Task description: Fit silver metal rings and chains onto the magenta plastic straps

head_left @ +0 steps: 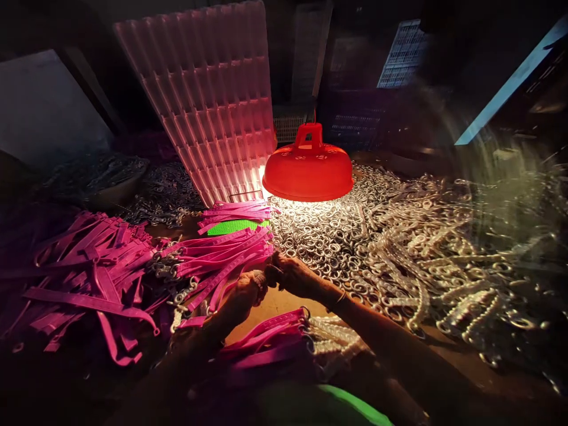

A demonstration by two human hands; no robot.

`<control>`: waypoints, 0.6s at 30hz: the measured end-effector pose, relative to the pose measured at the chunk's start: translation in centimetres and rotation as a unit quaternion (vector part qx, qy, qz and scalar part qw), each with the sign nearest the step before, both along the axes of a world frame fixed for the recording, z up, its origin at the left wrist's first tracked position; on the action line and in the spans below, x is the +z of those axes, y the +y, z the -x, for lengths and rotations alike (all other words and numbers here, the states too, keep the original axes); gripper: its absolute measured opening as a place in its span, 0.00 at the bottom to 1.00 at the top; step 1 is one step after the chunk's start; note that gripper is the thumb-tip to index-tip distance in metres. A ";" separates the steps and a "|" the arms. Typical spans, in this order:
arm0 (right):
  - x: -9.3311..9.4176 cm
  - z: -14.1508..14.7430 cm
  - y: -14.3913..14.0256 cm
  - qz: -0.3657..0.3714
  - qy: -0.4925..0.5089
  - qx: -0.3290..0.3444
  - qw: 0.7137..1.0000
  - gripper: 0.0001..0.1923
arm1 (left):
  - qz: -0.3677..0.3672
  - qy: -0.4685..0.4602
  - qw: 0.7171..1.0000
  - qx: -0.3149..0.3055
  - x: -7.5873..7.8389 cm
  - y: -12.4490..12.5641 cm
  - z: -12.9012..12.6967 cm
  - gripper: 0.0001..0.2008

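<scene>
Both my hands meet over the middle of the table, just in front of the pile of metal rings (317,248). My left hand (251,288) is closed, fingers curled, next to a bundle of pink straps (222,254). Fingers pinched, my right hand (293,273) touches the left at the fingertips. What lies between them is too small and dark to make out. Below my hands, more pink straps (275,331) lie beside pale beaded strips (335,337), with a ring where they meet.
A red lamp (308,171) hangs low over the rings. Behind it leans a ribbed translucent panel (213,100). Loose pink straps (93,278) are heaped at left, and pale strips (444,254) spread at right. A green perforated piece (235,227) lies among the straps.
</scene>
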State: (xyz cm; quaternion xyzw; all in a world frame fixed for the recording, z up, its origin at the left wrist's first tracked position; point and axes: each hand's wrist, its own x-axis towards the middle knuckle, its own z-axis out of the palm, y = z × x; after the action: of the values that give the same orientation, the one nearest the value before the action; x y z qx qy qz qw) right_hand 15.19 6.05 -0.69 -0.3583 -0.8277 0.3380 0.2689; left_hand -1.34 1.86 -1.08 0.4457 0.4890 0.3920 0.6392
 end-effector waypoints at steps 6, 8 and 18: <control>2.7 -1.5 -6.1 -0.023 -0.117 0.037 0.992 0.12 | 0.052 0.018 0.989 -0.138 2.9 -1.6 1.9 0.19; 2.9 -2.2 -9.0 -0.051 -0.136 0.025 0.989 0.15 | 0.061 0.033 0.980 -0.185 3.6 -2.9 2.0 0.19; 0.1 -2.9 -14.9 0.068 -0.108 -0.004 0.992 0.15 | 0.123 -0.038 0.975 -0.180 2.8 -9.4 0.3 0.24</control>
State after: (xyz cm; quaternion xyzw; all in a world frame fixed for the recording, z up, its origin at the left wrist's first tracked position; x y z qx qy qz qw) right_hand 18.10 -8.86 -0.58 -0.4136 -0.8256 0.3516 0.1540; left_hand -1.62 -7.55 1.69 0.4296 0.4206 0.2239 0.7670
